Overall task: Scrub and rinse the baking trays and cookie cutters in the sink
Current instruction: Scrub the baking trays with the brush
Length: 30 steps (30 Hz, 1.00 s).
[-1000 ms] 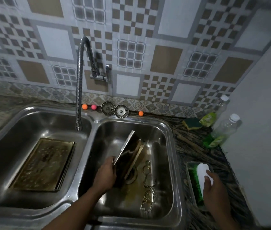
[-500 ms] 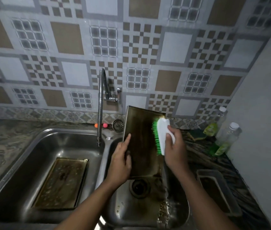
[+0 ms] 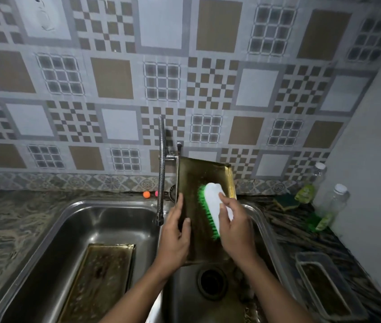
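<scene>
Left hand grips baking tray by its frame-left edge; tray upright, long axis vertical. Right hand clasps brush, bristles on tray face, lying along that axis.

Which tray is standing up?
The tray over the right basin: the left hand holds it upright while the right hand presses the brush on it. The other tray lies flat in the left basin.
</scene>
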Each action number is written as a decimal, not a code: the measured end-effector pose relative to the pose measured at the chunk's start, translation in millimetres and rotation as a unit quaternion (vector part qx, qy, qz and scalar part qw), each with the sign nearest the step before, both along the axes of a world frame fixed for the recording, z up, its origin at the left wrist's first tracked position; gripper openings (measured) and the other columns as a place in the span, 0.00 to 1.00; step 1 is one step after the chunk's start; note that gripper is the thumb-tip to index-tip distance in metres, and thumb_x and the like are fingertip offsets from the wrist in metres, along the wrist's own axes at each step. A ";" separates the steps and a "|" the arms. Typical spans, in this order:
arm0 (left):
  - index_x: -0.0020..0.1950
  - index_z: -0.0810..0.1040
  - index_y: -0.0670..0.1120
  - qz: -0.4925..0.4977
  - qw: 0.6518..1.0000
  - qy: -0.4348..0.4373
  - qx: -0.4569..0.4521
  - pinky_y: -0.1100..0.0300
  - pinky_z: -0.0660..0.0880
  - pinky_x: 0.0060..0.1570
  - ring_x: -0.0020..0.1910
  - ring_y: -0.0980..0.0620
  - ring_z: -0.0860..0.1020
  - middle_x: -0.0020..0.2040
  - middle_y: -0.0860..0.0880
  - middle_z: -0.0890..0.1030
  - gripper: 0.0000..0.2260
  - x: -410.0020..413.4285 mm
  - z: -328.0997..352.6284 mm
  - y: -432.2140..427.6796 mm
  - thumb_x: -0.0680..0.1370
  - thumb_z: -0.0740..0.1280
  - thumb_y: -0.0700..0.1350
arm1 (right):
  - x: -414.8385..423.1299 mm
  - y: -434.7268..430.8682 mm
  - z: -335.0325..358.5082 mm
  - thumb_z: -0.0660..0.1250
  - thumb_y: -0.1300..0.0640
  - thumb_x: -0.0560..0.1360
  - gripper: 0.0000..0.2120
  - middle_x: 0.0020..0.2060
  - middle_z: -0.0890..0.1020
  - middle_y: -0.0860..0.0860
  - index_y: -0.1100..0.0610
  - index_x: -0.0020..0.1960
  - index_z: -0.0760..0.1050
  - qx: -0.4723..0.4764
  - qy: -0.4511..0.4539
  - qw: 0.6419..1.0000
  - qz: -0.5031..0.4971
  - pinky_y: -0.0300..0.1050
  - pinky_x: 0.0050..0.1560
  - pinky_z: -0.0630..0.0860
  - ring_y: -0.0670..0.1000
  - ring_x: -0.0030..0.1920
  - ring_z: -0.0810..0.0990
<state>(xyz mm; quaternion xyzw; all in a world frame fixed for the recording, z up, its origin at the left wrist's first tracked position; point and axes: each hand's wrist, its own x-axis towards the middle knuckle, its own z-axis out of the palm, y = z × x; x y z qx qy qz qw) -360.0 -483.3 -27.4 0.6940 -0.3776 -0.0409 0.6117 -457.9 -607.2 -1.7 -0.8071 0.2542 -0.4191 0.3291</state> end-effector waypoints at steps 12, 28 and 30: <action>0.78 0.54 0.53 -0.059 0.997 0.053 -0.017 0.78 0.59 0.64 0.70 0.74 0.60 0.71 0.67 0.61 0.33 -4.5 15.4 -9.1 0.78 0.67 0.52 | 18.7 7.6 31.1 0.60 0.53 0.81 0.13 0.57 0.78 0.38 0.49 0.63 0.75 0.042 0.015 0.998 0.041 0.30 0.49 0.70 0.38 0.54 0.76; 0.79 0.55 0.53 -0.064 0.991 0.103 -0.051 0.58 0.63 0.73 0.75 0.59 0.63 0.76 0.58 0.63 0.40 5.0 18.9 -16.3 0.73 0.61 0.71 | 11.0 29.3 15.3 0.61 0.56 0.80 0.13 0.58 0.77 0.35 0.52 0.63 0.77 0.068 -0.002 0.994 0.089 0.30 0.59 0.70 0.32 0.60 0.73; 0.79 0.54 0.54 -0.039 0.992 0.109 -0.050 0.53 0.59 0.76 0.76 0.58 0.60 0.78 0.56 0.59 0.40 10.7 17.1 -18.3 0.73 0.56 0.73 | -4.0 37.2 2.0 0.62 0.58 0.80 0.12 0.56 0.78 0.34 0.52 0.62 0.78 0.043 0.015 0.992 0.120 0.27 0.58 0.69 0.32 0.59 0.74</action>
